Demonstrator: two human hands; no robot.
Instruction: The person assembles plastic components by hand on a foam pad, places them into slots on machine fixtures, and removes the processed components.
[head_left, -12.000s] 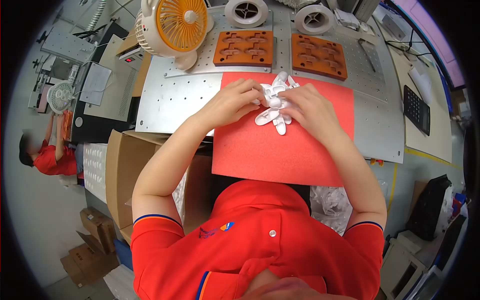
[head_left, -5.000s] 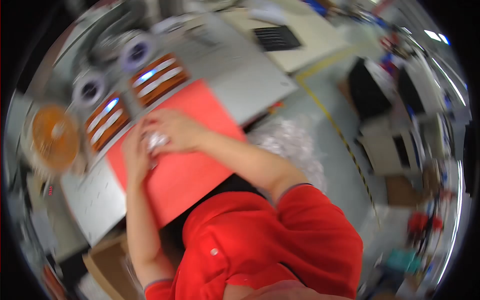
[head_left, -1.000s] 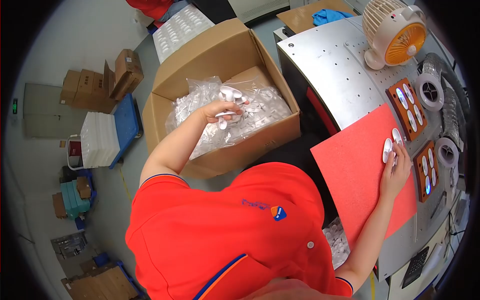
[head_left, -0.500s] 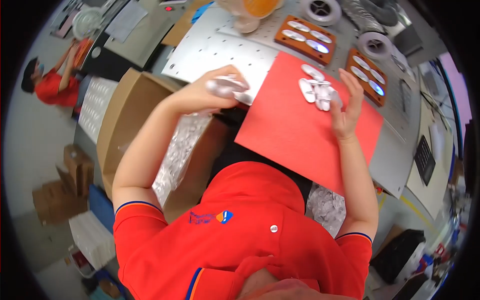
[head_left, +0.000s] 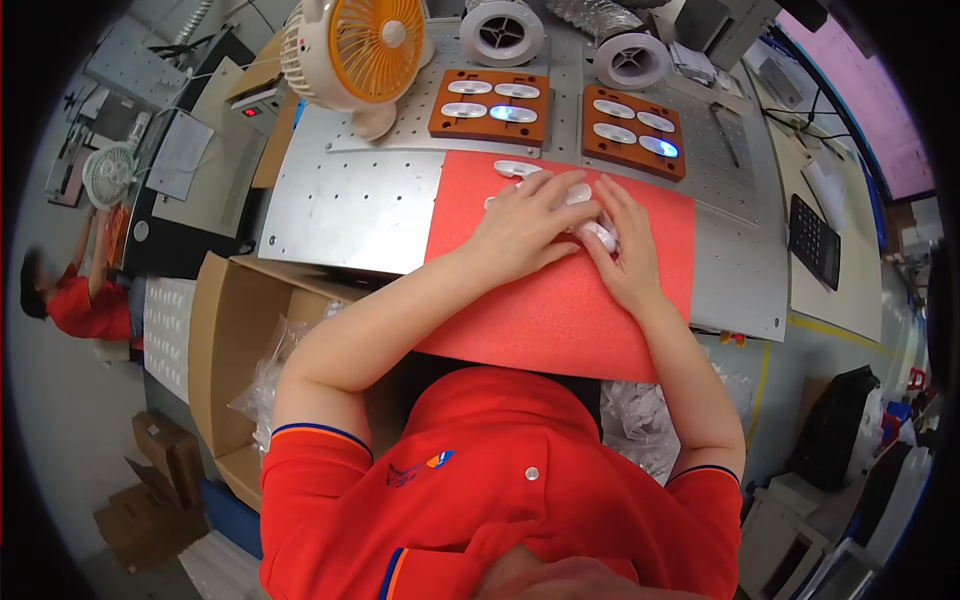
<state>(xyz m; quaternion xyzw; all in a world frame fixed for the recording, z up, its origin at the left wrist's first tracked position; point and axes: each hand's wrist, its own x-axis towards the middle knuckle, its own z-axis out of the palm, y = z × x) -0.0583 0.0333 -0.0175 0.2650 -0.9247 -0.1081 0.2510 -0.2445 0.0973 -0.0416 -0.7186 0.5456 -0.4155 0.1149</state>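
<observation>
My left hand point(head_left: 525, 225) reaches over a small pile of glossy white oval pieces on a red foam sheet point(head_left: 530, 315). Its fingers curl around some of them, and one white oval piece point(head_left: 578, 193) shows between the fingers. From the other side my right hand point(head_left: 632, 250) closes on the pile, thumb and fingers around a white oval piece point(head_left: 600, 236). The two hands' fingertips nearly meet. Behind the left hand lies another white oval piece point(head_left: 516, 169). Most of the pile is hidden under my fingers.
Two brown fixtures point(head_left: 490, 107) point(head_left: 633, 132) hold white ovals, one lit blue in each. An orange and white fan point(head_left: 370, 50) and two white spools point(head_left: 502, 33) stand behind. A cardboard box point(head_left: 225, 340) is at left, a calculator point(head_left: 814, 240) right. Another person point(head_left: 90, 300) works far left.
My left hand, holding white pieces off to the left of the sheet, has come over to the pile. My right hand has closed in on it. The camera view has turned.
</observation>
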